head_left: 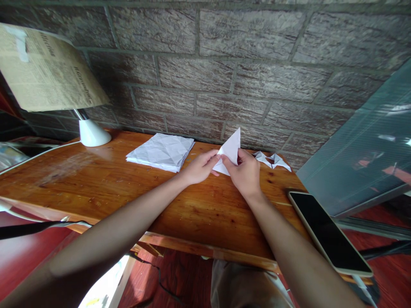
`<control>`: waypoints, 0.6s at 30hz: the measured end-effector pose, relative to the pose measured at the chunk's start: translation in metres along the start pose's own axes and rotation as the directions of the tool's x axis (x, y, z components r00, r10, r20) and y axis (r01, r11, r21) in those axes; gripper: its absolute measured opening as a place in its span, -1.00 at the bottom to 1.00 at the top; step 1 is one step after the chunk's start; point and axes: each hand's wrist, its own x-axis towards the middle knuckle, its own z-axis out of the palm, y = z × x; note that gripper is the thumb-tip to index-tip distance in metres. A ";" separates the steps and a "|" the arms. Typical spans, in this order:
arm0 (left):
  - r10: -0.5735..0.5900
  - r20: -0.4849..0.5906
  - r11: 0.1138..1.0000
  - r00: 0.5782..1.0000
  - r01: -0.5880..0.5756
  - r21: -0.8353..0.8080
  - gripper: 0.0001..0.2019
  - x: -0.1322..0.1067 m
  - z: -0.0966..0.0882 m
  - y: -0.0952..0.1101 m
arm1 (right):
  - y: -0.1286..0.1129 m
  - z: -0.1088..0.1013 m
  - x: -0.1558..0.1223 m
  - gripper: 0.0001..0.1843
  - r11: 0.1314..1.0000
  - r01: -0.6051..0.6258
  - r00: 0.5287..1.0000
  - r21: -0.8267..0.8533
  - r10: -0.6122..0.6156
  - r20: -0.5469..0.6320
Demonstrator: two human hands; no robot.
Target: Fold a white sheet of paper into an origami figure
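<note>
My left hand [199, 167] and my right hand [246, 174] meet over the wooden table [96, 184]. Both pinch a folded white paper triangle [231, 147] whose point stands up toward the brick wall. The left fingers grip its left lower edge; the right fingers and thumb close on its lower right side. A stack of creased white paper sheets [160, 151] lies just left of the hands. Small folded white paper pieces [272, 160] lie to the right of the hands.
A dark smartphone [329, 233] lies screen up at the table's right edge. A lamp with a white base [93, 133] and a newsprint shade [45, 72] stands at the back left. A brick wall [244, 55] runs behind; a teal panel [369, 149] leans at the right.
</note>
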 end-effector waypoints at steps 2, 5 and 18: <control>0.010 -0.032 1.000 0.999 -0.009 0.018 -0.61 -0.001 0.000 0.001 | -0.002 0.001 -0.001 -0.77 1.000 0.011 1.000 0.005 -0.011 -0.013; 0.037 -0.068 0.997 0.997 -0.033 0.066 -0.63 -0.002 0.000 0.003 | -0.003 0.002 -0.002 -0.75 1.000 0.028 0.999 0.007 -0.028 -0.019; 0.007 -0.075 0.999 0.997 -0.005 0.034 -0.60 -0.001 -0.001 0.006 | -0.002 0.003 -0.003 -0.80 0.984 0.176 0.983 0.024 -0.175 -0.056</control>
